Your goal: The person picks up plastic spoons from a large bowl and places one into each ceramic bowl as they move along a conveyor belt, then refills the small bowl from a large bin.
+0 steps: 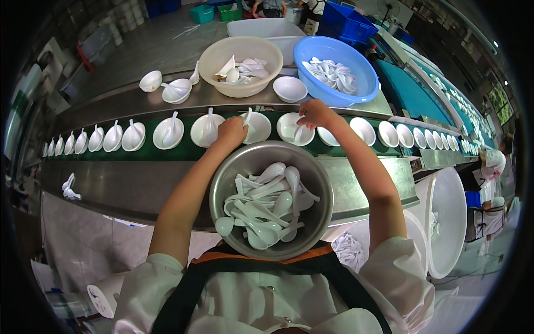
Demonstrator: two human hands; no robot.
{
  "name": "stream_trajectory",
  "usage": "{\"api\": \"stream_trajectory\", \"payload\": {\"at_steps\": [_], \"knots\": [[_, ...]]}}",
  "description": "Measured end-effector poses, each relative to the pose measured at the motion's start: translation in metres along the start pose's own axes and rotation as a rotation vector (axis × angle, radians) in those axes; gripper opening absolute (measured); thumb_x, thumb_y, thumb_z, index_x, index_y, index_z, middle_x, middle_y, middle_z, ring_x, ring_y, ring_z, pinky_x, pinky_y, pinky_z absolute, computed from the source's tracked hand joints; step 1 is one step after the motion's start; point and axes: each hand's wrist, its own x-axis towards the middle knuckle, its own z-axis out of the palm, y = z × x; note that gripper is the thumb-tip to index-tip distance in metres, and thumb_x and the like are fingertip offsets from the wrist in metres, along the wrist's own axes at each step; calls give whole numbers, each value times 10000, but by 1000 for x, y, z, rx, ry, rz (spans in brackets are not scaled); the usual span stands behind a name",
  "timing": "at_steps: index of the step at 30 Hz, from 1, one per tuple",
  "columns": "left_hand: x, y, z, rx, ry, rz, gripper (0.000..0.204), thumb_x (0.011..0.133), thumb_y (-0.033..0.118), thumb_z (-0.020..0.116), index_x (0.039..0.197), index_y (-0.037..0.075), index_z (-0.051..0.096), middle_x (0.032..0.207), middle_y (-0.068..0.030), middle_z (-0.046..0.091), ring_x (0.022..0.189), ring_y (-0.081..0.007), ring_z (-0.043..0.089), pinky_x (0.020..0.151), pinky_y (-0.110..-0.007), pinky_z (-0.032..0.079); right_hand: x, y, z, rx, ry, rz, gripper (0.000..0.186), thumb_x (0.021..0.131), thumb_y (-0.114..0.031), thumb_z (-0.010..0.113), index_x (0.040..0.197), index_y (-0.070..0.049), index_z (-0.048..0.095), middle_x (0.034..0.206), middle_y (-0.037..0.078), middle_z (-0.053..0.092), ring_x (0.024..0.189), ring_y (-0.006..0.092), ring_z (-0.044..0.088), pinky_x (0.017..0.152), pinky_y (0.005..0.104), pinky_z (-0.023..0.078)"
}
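Note:
White bowls stand in a row along a green conveyor belt [186,151]. My left hand [232,132] is closed on a white spoon [247,117] at the left rim of one bowl [259,129]; the fingers partly hide it. Just to the right, my right hand [316,114] pinches another white spoon [298,133], its scoop end down inside a second bowl [286,123]. Between my forearms sits a steel basin [217,192] heaped with loose white spoons [264,203]. Bowls left of my hands, such as this one [168,133], each hold one spoon.
Behind the belt stand a beige basin [208,58] and a blue basin [364,69], both with spoons, plus a few bowls [290,89]. Two spoons [70,186] lie on the steel ledge at left. Bowls without visible spoons [362,131] line the belt at right. Other people work far right.

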Motion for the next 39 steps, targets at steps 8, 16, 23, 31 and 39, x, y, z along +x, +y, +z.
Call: {"api": "stream_trajectory", "payload": {"at_steps": [8,16,23,31,39], "knots": [[-93,50,-96,-382,-236,264,164,773,192,610,748,31,592,708,-129,567,679,-279,549,611,-359,432,-63,-59,23,-172,63,-547,394,717,-149,657,1086,-58,554,899,164,627,824,288,616,731,364,490],[-164,74,-56,-42,-527,901,217,636,140,705,770,35,572,816,-112,573,853,-283,524,745,-386,425,-92,-66,107,-640,-199,-833,379,687,-242,668,989,-34,575,913,114,625,898,295,597,724,373,481],[-154,79,-74,-50,-664,934,122,690,100,605,769,20,558,764,-142,578,782,-303,551,698,-394,428,-106,-79,68,-471,-265,-641,341,696,-276,639,923,-36,552,866,138,612,816,308,601,671,403,478],[-141,83,-83,-261,-925,785,156,762,149,586,836,14,560,767,-151,567,775,-311,555,705,-406,429,-114,-68,38,68,-283,-543,309,694,-226,660,911,-27,565,737,144,592,641,293,576,627,349,458],[-99,77,-125,-915,-419,339,207,870,196,544,861,8,631,750,-44,622,707,-95,561,662,-271,444,-93,-40,13,750,-63,-304,272,773,-146,627,993,1,560,835,62,614,758,107,568,704,259,455]]}}
